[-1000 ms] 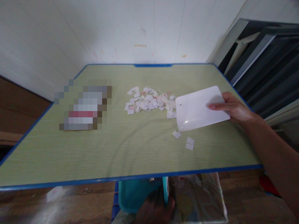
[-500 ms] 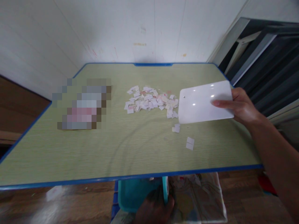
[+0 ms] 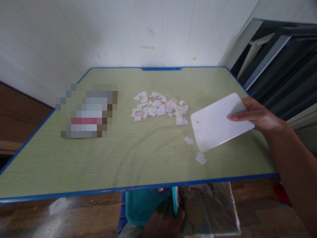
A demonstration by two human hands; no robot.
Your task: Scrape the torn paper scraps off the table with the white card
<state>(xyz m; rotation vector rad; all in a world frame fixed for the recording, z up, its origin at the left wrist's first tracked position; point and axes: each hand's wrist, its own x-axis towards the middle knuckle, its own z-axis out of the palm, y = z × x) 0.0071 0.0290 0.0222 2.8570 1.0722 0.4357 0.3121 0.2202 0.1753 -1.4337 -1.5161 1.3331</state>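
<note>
My right hand grips a thin white plastic board by its right end, thumb on top. The board is tilted over the right side of the table, with a small hole near its left corner. Two loose paper scraps lie by its lower left corner. Further left spreads a pile of small torn paper pieces, mostly white with some pink. Below the table's front edge, my left hand is closed on the right rim of a teal plastic tray; some of its fingers are in shadow.
The light green table has a blue edge and stands against a white wall. A pixelated object lies on its left side. A clear bag with paper bits is below, right of the tray. Dark frames lean at right.
The white board has turned, its left end swinging toward the table's front edge. The two nearby scraps have shifted slightly forward. My left hand and the tray have stayed put.
</note>
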